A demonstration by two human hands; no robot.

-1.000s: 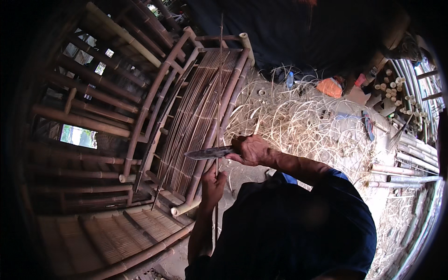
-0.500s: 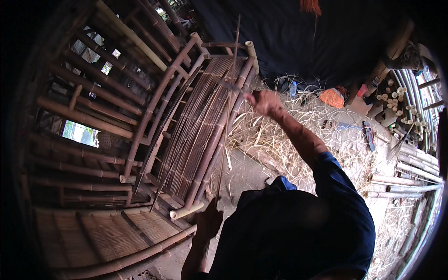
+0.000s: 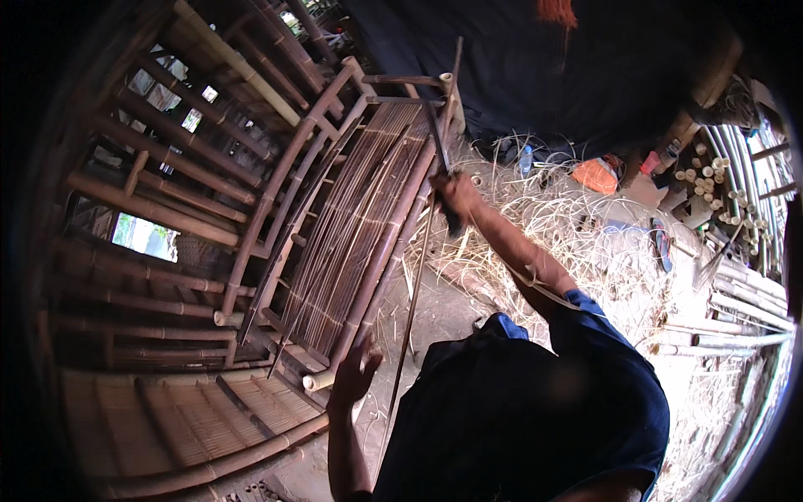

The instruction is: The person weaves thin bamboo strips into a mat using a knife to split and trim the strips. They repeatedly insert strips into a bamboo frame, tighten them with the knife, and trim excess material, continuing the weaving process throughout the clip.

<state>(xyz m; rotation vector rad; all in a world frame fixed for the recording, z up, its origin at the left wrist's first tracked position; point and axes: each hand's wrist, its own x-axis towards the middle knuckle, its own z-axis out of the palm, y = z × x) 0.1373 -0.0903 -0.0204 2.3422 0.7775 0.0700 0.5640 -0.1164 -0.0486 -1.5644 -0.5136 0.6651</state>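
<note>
My right hand (image 3: 458, 197) is closed around the handle of a knife (image 3: 441, 138) with a long dark blade that points away from me over the bamboo bench. A long thin bamboo strip (image 3: 410, 314) runs from beside my body up past the right hand to the bench's far end. Whether the right fingers also grip the strip is hidden. My left hand (image 3: 355, 378) is open, fingers apart, beside the bench's near corner and away from the strip. Several thin dark bamboo strips lie lengthwise on the slatted seat of the bench (image 3: 381, 272).
Pale bamboo shavings (image 3: 577, 251) cover the floor to the right. Beyond them lie an orange bag (image 3: 595, 176), a blue bottle (image 3: 525, 160) and stacked bamboo poles (image 3: 728, 326). A black sheet (image 3: 535, 84) hangs at the back. A second slatted bamboo seat (image 3: 184, 422) stands at the near left.
My left hand has let go of the strip and opened, moving slightly left. My right hand has come nearer and left, the knife blade now pointing away. The strip has shifted right.
</note>
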